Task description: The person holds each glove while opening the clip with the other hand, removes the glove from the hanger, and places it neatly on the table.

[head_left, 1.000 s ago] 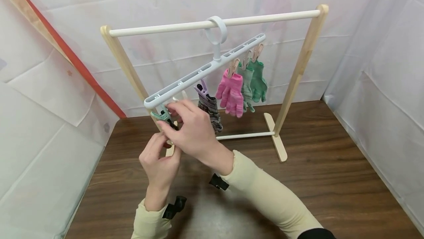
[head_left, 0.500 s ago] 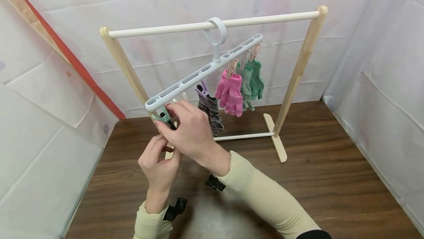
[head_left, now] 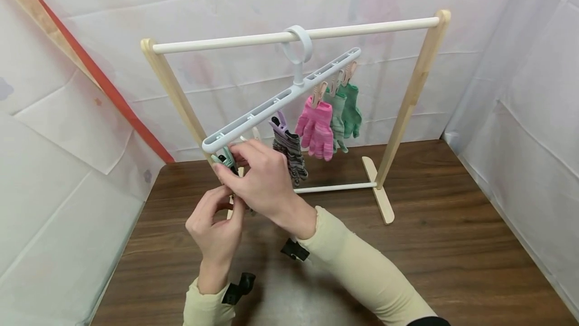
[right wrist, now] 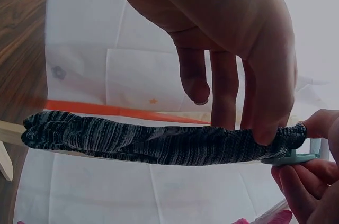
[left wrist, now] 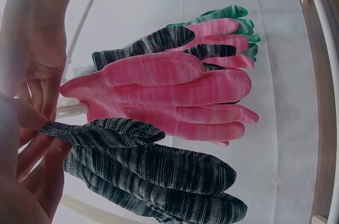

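With thumb and fingers, my right hand [head_left: 267, 178] grips a mint-green clothespin [head_left: 224, 159] under the near left end of the pale grey hanger [head_left: 253, 119]. Just below it, my left hand [head_left: 216, 228] pinches the cuff of a dark grey striped knit glove [right wrist: 159, 144]. That glove hangs fingers-down from the clothespin in the right wrist view; the head view mostly hides it behind my hands. Close beside it in the left wrist view hangs a pink glove [left wrist: 180, 89]. Farther along, a purple clothespin [head_left: 279, 122] holds another dark striped glove [head_left: 291, 155].
Past the hanger's middle hang a pink glove [head_left: 316, 130] and two green gloves [head_left: 352, 112] on clothespins. The hanger hooks over the white bar [head_left: 371, 28] of a wooden rack [head_left: 413, 90], whose foot [head_left: 379, 190] stands on a brown table [head_left: 443, 245]. White sheets [head_left: 511, 115] enclose it.
My left hand has shifted slightly down and left at the glove's cuff. My right hand keeps its grip at the mint-green clothespin, and the hanger has swung a little.
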A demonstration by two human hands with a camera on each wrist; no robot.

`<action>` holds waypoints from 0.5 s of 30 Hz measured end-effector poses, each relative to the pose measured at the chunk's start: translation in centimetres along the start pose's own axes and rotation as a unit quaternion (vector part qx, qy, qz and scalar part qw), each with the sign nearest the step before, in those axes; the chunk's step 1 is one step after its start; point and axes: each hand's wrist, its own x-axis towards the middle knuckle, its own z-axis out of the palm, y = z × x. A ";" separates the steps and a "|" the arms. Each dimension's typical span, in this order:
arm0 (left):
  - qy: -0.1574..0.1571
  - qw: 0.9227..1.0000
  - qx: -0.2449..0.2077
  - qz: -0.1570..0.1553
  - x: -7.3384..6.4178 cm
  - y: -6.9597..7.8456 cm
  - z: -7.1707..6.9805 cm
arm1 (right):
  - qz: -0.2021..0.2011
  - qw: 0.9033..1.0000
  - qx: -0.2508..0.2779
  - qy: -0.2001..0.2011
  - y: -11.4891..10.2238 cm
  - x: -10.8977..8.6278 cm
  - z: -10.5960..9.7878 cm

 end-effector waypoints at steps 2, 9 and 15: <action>0.004 1.000 -0.004 0.000 0.3 0.6 0.0 | 0.002 1.000 0.007 -0.003 0.1 0.0 0.0; 0.025 1.000 -0.010 -0.002 0.6 1.1 -0.1 | 0.006 0.999 0.026 -0.021 0.2 0.3 -0.2; 0.024 1.000 -0.001 -0.010 0.5 0.9 -0.5 | 0.002 1.000 0.017 -0.021 0.2 0.3 -0.3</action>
